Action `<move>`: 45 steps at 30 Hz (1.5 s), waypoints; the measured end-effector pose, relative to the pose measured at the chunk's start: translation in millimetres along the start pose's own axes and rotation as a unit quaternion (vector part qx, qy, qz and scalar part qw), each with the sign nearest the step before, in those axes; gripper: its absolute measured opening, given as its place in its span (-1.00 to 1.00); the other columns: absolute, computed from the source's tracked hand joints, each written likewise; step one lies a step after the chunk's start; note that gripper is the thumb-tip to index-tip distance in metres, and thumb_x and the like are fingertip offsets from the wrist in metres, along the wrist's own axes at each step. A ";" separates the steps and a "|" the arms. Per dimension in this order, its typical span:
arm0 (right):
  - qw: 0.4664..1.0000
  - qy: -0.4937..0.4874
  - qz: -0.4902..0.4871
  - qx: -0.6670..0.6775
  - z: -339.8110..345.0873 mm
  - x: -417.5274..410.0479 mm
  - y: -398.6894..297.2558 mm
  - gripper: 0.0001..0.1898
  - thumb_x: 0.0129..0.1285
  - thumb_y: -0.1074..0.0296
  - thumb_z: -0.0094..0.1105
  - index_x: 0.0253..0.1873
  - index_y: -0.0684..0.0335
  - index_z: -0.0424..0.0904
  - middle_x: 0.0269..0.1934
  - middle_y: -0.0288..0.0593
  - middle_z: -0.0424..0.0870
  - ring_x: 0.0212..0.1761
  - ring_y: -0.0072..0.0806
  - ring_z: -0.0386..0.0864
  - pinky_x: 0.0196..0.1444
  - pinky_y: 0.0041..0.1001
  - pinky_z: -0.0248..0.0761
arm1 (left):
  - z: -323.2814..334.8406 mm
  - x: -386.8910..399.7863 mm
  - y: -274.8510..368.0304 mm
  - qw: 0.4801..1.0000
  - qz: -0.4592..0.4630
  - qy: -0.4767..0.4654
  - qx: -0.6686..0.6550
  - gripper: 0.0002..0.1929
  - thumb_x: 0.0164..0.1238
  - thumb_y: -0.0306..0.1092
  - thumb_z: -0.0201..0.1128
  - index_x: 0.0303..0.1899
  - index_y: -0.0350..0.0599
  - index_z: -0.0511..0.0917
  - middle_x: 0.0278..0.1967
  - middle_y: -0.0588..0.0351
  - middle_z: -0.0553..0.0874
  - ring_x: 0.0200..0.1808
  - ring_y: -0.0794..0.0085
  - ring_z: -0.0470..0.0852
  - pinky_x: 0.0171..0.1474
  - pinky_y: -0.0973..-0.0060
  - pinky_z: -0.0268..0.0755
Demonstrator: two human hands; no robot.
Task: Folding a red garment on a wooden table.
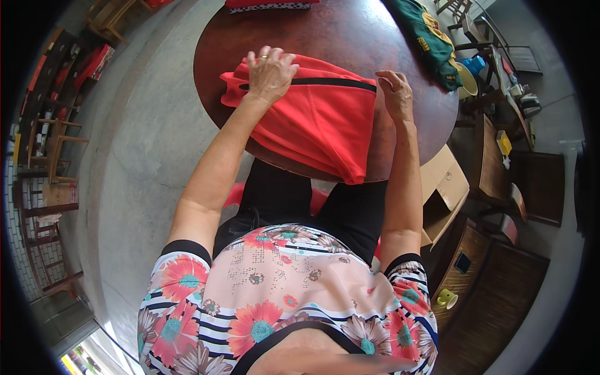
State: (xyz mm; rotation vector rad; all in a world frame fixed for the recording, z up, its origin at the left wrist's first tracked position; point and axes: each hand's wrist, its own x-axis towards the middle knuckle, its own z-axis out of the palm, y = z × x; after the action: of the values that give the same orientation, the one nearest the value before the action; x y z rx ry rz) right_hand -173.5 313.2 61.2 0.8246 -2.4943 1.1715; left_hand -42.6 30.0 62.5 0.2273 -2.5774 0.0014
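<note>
A red cloth garment with a black stripe point(323, 117) lies folded on the round dark wooden table point(347, 33), its lower corner at the near edge. My left hand point(271, 77), with a ring on one finger, rests on the garment's upper left part with its fingers spread over the cloth. Just off the garment's right edge is my right hand point(397, 93), its fingers bent and apart, with nothing seen in it.
A green and yellow garment point(429, 44) lies along the table's right edge. Red and patterned folded cloth point(272, 5) is at the far edge. An open cardboard box point(443, 187) stands below the table at right, near wooden furniture point(490, 159). A cream bucket point(467, 82) is beside the table.
</note>
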 end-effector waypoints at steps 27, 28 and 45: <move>1.000 -0.005 -0.011 -0.019 48.8 10.6 42.7 -0.86 0.27 0.18 0.24 -0.20 0.05 0.70 -0.17 -0.21 0.69 -0.06 -0.21 0.61 0.05 -0.25 0.36 | 43.1 15.0 13.6 0.970 0.028 -0.006 -0.241 -0.85 0.37 -0.22 0.20 -0.26 -0.07 0.57 -0.33 0.14 0.70 -0.21 0.17 0.65 -0.02 0.23 0.36; 0.999 0.004 -0.043 -0.032 52.5 11.5 37.7 -0.84 0.28 0.15 0.23 -0.18 0.03 0.71 -0.13 -0.23 0.70 -0.04 -0.23 0.60 0.07 -0.25 0.34 | 43.2 14.0 13.4 0.970 0.027 -0.007 -0.241 -0.85 0.37 -0.22 0.20 -0.26 -0.07 0.57 -0.33 0.14 0.70 -0.21 0.17 0.65 -0.02 0.23 0.36; 0.995 -0.020 0.017 -0.093 43.9 9.2 22.8 -0.72 0.33 0.06 0.17 -0.03 0.09 0.67 0.01 -0.16 0.65 0.11 -0.16 0.56 0.18 -0.15 0.31 | 35.8 18.6 22.4 0.992 -0.007 -0.017 -0.123 -0.80 0.34 -0.16 0.24 -0.11 0.02 0.60 -0.18 0.15 0.71 -0.08 0.25 0.66 0.04 0.22 0.36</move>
State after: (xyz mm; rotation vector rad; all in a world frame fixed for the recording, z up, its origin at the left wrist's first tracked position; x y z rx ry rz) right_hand -194.3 287.6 23.2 0.7651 -2.6114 0.9245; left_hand -80.5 47.4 42.8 0.1534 -2.5788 -0.3251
